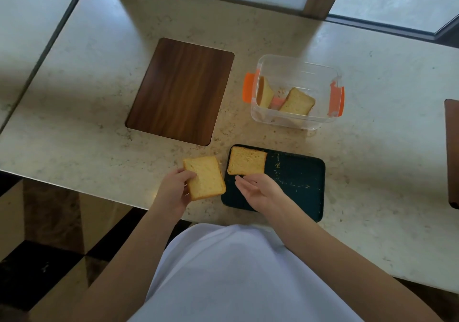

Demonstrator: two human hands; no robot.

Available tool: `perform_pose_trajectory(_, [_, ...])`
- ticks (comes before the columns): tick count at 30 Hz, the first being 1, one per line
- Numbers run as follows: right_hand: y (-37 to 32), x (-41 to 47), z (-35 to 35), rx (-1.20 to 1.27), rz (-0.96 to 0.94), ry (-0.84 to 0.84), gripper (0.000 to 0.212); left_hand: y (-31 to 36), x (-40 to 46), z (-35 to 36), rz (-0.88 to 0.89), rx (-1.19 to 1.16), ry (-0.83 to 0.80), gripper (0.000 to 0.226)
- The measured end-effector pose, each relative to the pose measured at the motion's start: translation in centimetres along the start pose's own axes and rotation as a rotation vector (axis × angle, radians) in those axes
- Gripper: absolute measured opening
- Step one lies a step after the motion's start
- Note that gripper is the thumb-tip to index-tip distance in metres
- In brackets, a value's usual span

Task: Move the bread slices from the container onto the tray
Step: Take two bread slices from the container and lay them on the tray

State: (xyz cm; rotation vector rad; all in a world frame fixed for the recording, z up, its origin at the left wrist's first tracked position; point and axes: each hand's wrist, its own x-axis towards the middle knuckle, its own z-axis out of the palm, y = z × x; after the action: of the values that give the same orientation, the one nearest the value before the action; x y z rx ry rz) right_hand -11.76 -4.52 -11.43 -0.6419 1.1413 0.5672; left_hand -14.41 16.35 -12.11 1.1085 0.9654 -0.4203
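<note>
A dark teal tray [295, 172] lies near the table's front edge, sprinkled with crumbs. One bread slice [246, 161] rests flat on its far left corner. My right hand [258, 190] hovers over the tray's left part, just in front of that slice, fingers apart and empty. My left hand [176, 188] grips a second bread slice [206, 177] by its left edge, just left of the tray, over the table. A clear plastic container [298, 73] with orange clips stands behind the tray, holding two leaning slices: one [265, 92] at its left wall, one [298, 102] in the middle.
A dark wooden board [181, 91] lies flat to the left of the container. Another brown object [452, 153] shows at the right frame edge. The marble table's front edge [99, 192] runs close to my left hand. Window frames border the far side.
</note>
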Motion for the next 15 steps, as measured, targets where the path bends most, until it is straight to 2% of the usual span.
perform_pose_trajectory(3, [-0.1,0.2,0.7,-0.019,-0.022,-0.014,0.056,0.0,-0.1,0.1,0.01,0.022,0.001,0.03])
perform_pose_trajectory(6, [-0.5,0.5,1.2,-0.029,-0.026,-0.022,0.055,-0.1,-0.2,0.1,0.011,0.041,0.009,0.039])
perform_pose_trajectory(11, [-0.8,0.6,1.5,0.003,-0.01,-0.037,0.058,-0.5,0.0,0.1,0.021,0.052,0.016,0.034])
perform_pose_trajectory(15, [-1.2,0.8,1.1,-0.05,0.017,-0.054,0.046,-1.0,0.1,0.3,0.005,0.05,0.006,0.033])
